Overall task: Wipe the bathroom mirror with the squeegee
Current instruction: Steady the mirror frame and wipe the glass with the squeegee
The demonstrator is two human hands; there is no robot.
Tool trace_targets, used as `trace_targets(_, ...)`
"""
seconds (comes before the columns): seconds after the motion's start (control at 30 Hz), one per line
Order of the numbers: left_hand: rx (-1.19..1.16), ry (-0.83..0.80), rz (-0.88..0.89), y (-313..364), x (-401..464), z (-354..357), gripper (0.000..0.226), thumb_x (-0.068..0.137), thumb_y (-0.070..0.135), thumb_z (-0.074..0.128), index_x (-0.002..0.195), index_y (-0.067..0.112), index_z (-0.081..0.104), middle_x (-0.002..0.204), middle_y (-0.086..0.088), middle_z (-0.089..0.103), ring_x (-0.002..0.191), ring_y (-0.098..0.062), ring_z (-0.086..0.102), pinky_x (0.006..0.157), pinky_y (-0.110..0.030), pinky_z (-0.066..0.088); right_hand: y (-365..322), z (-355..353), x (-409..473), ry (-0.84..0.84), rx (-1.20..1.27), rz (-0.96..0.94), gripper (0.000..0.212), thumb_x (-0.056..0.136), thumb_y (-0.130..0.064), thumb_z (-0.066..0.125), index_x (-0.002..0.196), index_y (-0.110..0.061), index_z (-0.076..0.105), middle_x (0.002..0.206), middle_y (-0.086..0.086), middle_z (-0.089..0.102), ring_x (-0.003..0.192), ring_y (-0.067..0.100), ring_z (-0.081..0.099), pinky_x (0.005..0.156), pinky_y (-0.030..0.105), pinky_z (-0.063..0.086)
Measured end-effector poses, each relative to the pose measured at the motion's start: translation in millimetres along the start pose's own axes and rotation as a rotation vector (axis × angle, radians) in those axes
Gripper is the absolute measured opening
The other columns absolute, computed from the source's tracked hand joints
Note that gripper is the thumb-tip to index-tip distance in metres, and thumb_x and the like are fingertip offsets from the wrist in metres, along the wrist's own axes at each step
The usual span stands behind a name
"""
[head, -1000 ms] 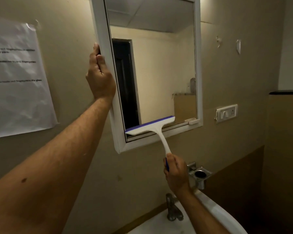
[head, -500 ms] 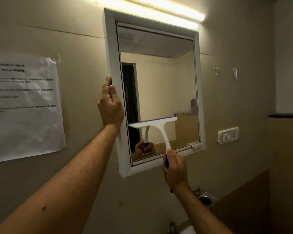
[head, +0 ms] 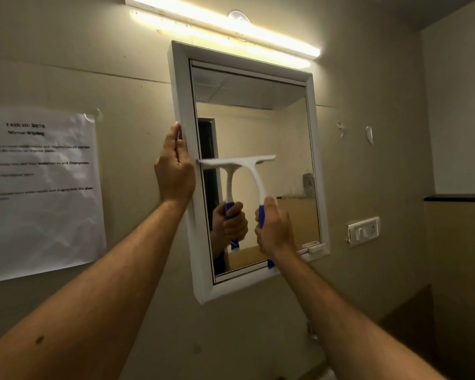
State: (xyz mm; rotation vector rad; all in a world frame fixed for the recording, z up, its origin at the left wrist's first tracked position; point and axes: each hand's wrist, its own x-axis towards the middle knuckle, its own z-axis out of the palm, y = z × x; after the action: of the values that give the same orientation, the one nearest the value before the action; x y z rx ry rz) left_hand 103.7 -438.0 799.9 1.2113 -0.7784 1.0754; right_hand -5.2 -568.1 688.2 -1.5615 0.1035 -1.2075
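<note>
A white-framed mirror (head: 317, 149) hangs on the beige wall. My left hand (head: 174, 171) grips the frame's left edge at mid height. My right hand (head: 274, 229) is closed around the blue grip of a white squeegee (head: 247, 165). The squeegee's blade lies level against the glass, about halfway up, on the left half of the pane. The mirror reflects the squeegee and the hand that holds it.
A strip light (head: 225, 26) glows above the mirror. A printed paper sheet (head: 39, 193) is taped to the wall on the left. A wall switch and socket (head: 364, 230) sits to the right, under a dark ledge (head: 457, 198).
The squeegee has gone up from the mirror's bottom edge to about mid height, with my right hand rising along. The view has tilted upward, so the sink and tap have dropped out of sight.
</note>
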Motion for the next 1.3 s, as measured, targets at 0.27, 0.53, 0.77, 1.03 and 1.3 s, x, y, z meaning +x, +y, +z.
trace_targets(0.27,0.031,0.068,0.044,12,29,24,0.039,0.105,0.019,0.036,0.143,0.014,0.044,0.137,-0.002,0.056,0.118,-0.003,0.05,0.081,0.015,0.03,-58,-2,45,0.085,0.015,-0.091,0.049,0.094,-0.053,0.029,0.068,-0.02,0.055,0.056,0.001,0.047,0.051,0.018,0.042,0.055,0.035,0.035)
trace_targets(0.53,0.037,0.091,0.112,4,29,26,0.039,0.106,0.021,0.035,0.142,0.013,0.044,0.137,-0.002,0.057,0.124,-0.012,0.053,0.089,0.012,0.03,-57,-12,78,0.087,-0.085,-0.08,0.044,0.1,-0.049,0.026,0.074,-0.02,0.047,0.062,0.003,0.042,0.056,0.019,0.039,0.06,0.037,0.036)
trace_targets(0.77,0.059,0.11,0.138,1,29,28,0.038,0.106,0.02,0.036,0.141,0.014,0.046,0.134,-0.002,0.059,0.118,-0.008,0.054,0.087,0.013,0.03,-31,-30,83,0.061,-0.078,-0.134,0.03,0.1,-0.039,0.035,0.082,-0.019,0.048,0.067,0.001,0.039,0.055,0.012,0.037,0.055,0.032,0.033)
trace_targets(1.03,0.079,0.096,0.144,4,27,28,0.038,0.106,0.021,0.034,0.143,0.016,0.043,0.135,-0.001,0.058,0.118,-0.017,0.059,0.099,-0.024,0.05,-77,-22,130,0.072,0.017,-0.103,0.038,0.101,-0.044,0.027,0.082,-0.019,0.046,0.068,0.007,0.04,0.054,0.016,0.036,0.053,0.031,0.031)
trace_targets(1.3,0.097,0.092,0.126,10,24,27,0.039,0.106,0.019,0.033,0.144,0.015,0.042,0.138,-0.002,0.056,0.123,-0.018,0.056,0.104,-0.028,0.048,-23,-40,93,0.012,0.044,-0.089,0.036,0.103,-0.038,0.028,0.081,-0.016,0.046,0.066,0.011,0.039,0.051,0.018,0.035,0.049,0.03,0.03)
